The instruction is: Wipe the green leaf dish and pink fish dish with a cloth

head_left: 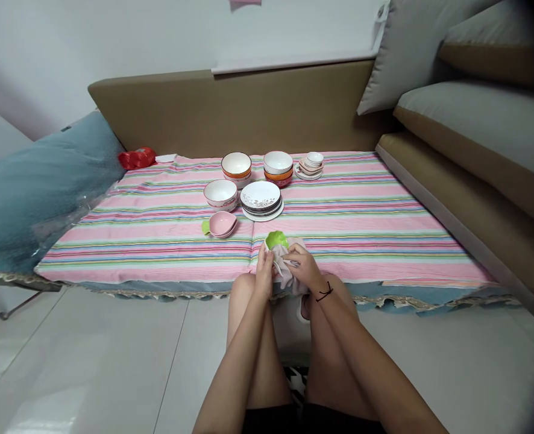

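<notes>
My left hand (264, 274) grips the side of a small green bowl (276, 239) held above my knees at the near edge of the striped cloth (361, 229). Against the same bowl my right hand (304, 268) presses a pale pinkish rag (288, 272), its fingers closed on the fabric. Further back on the cloth lie a pink leaf-shaped dish (222, 223), a stack of white patterned plates (261, 199), a white bowl with a pink rim (220, 193), two stacks of orange-banded bowls (236, 166) (278, 166) and a pile of small saucers (311, 166).
The cloth covers a low sofa bed with a tan back (231, 108). A teal cushion (41, 187) lies left, grey cushions (475, 120) right. A red object (135, 158) sits at the far left corner. Glossy white floor tiles (113, 361) surround my legs.
</notes>
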Available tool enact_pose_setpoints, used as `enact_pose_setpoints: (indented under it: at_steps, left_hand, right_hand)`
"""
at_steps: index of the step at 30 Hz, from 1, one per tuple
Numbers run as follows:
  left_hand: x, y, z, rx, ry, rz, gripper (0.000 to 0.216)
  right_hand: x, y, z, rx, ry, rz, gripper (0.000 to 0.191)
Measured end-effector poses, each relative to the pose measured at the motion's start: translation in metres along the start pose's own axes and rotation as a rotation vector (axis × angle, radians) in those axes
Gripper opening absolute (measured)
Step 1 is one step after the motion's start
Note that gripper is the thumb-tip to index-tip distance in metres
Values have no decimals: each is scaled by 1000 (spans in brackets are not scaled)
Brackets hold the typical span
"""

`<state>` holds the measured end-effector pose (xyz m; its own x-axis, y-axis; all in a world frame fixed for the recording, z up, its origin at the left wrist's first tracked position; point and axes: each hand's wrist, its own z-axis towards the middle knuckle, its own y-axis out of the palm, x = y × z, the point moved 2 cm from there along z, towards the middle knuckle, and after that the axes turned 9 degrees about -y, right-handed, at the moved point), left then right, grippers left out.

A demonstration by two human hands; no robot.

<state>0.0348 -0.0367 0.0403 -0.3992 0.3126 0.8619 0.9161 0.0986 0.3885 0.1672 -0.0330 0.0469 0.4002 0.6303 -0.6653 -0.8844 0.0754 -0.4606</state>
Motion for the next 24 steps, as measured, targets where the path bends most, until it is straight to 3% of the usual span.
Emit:
enact_pose_setpoints:
  at_steps: [6,11,16,24]
  left_hand:
    - [3,7,-3,-178,47,120,47]
    - [5,14,-5,-275,14,149,40]
    - [4,12,-6,-236,4,134,38]
    - [0,4,-3,-124,57,72,39]
  right_hand:
    - [-2,-4,-1,55,-51,-47,16]
    - [-11,-12,2,149,5,-81,24]
    - [-11,-12,3,94,12,-5,30]
    - [-12,-4,4,-122,-27,50,12]
